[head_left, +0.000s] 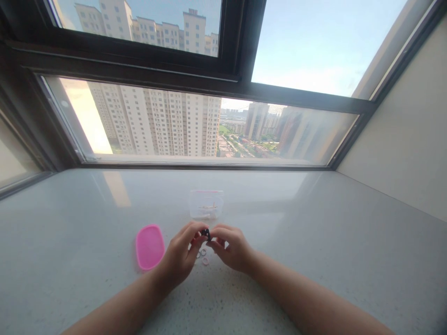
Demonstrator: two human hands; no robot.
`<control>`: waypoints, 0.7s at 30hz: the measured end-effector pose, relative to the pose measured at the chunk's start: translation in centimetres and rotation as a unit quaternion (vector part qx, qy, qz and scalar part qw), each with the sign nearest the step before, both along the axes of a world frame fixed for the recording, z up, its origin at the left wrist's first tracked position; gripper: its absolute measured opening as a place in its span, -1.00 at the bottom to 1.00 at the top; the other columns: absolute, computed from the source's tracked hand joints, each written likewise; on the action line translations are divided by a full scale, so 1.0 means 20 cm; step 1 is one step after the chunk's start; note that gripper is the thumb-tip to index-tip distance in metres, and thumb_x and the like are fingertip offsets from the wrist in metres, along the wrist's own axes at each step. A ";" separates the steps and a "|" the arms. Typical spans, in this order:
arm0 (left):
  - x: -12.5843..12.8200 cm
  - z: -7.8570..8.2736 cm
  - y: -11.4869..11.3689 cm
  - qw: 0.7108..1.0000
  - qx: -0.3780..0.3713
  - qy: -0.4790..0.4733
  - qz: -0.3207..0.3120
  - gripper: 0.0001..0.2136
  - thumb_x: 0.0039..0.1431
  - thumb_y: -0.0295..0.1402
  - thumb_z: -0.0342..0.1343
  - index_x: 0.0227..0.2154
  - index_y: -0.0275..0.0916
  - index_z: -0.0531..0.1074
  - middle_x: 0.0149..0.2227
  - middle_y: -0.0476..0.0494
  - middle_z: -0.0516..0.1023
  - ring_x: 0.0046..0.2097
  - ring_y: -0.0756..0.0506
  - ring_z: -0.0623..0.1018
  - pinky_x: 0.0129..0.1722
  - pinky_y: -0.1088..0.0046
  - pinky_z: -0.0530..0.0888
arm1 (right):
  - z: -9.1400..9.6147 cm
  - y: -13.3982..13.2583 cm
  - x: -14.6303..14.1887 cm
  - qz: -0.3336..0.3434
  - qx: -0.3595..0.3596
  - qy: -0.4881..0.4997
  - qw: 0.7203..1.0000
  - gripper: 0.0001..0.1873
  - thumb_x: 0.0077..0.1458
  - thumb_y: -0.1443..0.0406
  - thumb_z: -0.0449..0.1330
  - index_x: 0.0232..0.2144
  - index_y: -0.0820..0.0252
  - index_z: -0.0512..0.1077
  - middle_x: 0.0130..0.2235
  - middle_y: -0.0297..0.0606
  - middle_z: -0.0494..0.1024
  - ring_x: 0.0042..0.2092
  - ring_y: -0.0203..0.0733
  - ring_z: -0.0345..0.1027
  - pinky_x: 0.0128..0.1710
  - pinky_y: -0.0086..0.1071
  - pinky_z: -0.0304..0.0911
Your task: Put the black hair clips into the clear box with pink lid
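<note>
Between my two hands is a small black piece (206,234), too small to make out its kind. My left hand (182,246) pinches it from the left with thumb and fingers. From the right, the thumb and fingers of my right hand (232,245) close on its other side. Just below the fingertips, a pink ring (206,261) and a dark ring (203,252) lie on the white speckled surface, with another ring partly hidden by my left hand. Beyond my hands is a clear plastic container or bag (206,197) with a thin gold-coloured piece (208,206) in it.
A bright pink rounded tray or lid (150,246) lies left of my left hand. The pale speckled sill (314,242) runs back to a dark-framed window (209,166). A white wall (408,121) stands at the right. Tall buildings show outside.
</note>
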State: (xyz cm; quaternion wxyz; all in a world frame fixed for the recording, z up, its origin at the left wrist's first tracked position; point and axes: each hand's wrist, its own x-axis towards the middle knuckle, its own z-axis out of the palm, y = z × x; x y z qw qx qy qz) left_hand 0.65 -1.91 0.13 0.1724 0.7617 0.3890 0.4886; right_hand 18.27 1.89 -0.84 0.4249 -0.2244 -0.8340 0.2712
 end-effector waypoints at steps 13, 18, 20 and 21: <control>0.00 -0.01 -0.02 0.990 -0.127 -0.066 0.016 -0.84 0.29 -0.32 -0.11 -0.36 -0.22 0.30 -0.55 0.08 0.30 -0.51 0.04 0.31 -0.53 0.59 0.27 | -0.04 0.02 -0.01 0.009 -0.046 -0.023 0.999 -0.88 0.05 0.31 0.20 -0.38 0.27 0.48 -0.38 -0.25 0.43 -0.53 -0.44 0.16 -0.53 -0.54 0.10; 0.00 -0.03 0.01 0.980 -0.161 -0.110 0.028 -0.83 0.26 -0.27 -0.07 -0.35 -0.23 0.33 -0.55 0.08 0.32 -0.53 0.05 0.32 -0.57 0.60 0.26 | -0.03 0.03 -0.02 0.007 -0.039 -0.053 0.998 -0.88 0.04 0.32 0.19 -0.48 0.26 0.46 -0.46 -0.33 0.36 -0.54 -0.44 0.11 -0.54 -0.54 0.05; 0.00 -0.03 0.03 0.982 -0.158 -0.103 0.027 -0.84 0.25 -0.27 -0.03 -0.26 -0.23 0.37 -0.48 0.04 0.37 -0.50 0.04 0.35 -0.53 0.58 0.31 | -0.03 0.03 -0.02 -0.001 -0.048 -0.051 0.998 -0.86 0.04 0.32 0.18 -0.51 0.26 0.44 -0.49 -0.35 0.32 -0.55 -0.43 0.09 -0.55 -0.53 0.02; 0.00 -0.04 0.03 0.984 -0.152 -0.093 0.025 -0.82 0.23 -0.28 -0.01 -0.19 -0.22 0.38 -0.43 0.01 0.39 -0.47 0.03 0.38 -0.50 0.56 0.35 | -0.03 0.03 -0.02 -0.009 -0.058 -0.044 0.997 -0.84 0.05 0.30 0.18 -0.53 0.26 0.42 -0.51 -0.37 0.30 -0.56 -0.43 0.07 -0.55 -0.52 0.01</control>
